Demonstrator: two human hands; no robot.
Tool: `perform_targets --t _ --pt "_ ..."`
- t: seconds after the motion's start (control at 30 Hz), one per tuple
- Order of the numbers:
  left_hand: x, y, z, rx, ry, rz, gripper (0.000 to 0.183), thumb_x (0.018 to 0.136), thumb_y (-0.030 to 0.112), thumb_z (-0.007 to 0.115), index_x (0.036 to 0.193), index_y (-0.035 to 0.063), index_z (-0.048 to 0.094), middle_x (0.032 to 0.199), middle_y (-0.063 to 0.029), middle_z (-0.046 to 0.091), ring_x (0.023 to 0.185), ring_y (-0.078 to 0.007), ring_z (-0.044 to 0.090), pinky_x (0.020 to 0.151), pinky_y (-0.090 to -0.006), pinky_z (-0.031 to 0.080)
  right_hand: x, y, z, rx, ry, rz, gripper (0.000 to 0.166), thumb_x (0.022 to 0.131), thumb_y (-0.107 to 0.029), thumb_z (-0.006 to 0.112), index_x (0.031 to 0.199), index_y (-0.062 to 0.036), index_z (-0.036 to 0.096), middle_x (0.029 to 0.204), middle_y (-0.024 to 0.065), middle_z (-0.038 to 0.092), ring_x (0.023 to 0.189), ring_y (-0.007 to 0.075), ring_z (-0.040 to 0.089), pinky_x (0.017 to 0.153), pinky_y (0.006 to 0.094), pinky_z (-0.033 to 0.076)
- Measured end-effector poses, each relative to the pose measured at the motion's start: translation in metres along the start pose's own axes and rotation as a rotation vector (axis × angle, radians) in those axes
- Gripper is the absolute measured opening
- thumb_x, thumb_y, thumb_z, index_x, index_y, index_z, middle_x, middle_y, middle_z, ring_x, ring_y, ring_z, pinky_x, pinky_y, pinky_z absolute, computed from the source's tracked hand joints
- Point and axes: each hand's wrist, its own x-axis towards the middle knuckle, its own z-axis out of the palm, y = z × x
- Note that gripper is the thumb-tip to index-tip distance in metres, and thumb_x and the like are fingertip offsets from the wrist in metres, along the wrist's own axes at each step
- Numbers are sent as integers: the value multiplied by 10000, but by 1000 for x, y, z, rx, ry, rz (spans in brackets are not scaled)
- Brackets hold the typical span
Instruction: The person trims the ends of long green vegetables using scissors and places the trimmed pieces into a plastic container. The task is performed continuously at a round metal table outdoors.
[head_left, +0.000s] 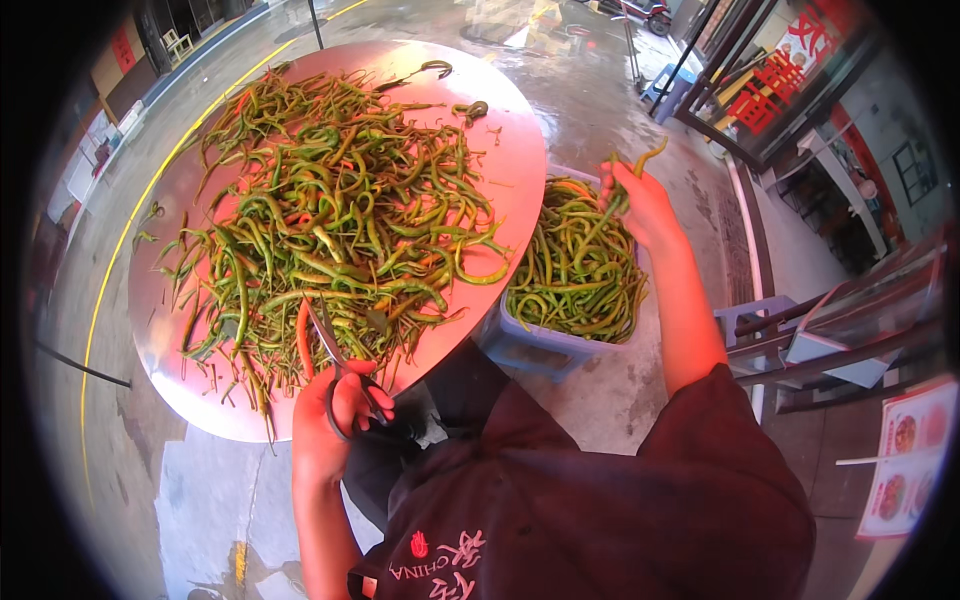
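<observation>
My left hand (334, 409) grips a pair of scissors (328, 334) by its black handles, and the metal blades point away over the near edge of a round metal tabletop (517, 112). The blades look slightly apart. Just left of them lies a red chili pepper (303, 337). A wide heap of long green chili peppers (337, 202), mixed with thin stems, covers much of the tabletop. Out to the right, my right hand (641, 206) holds a few green chili peppers (651, 155) above a pale blue plastic crate (559, 356). Many loose green peppers (577, 277) fill that crate.
The crate stands on the wet concrete floor (600, 405), close against the table's right side. Further right are a glass door (780, 75) with red writing and a plastic stool (757, 311). A blue stool (670, 82) stands at the far right. A yellow line (112, 277) runs along the ground at left.
</observation>
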Motion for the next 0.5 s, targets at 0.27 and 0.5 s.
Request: perform_targets --t 0.27,0.5 --pt "0 -1 22 89 1 -49 339 1037 258 510 1145 -49 601 785 -123 694 617 -124 573 606 -239 440 44 15 -90 -362 -14 221 148 1016 -165 561 1039 -21 589 875 41 600 758 161 600 689 330 539" --pt "-2 0 27 128 -3 -56 348 1035 259 535 1148 -64 597 801 -113 707 646 -127 624 592 -230 451 102 37 -124 -606 -118 429 172 979 -162 610 1102 -42 620 964 59 637 852 177 619 786 376 525"
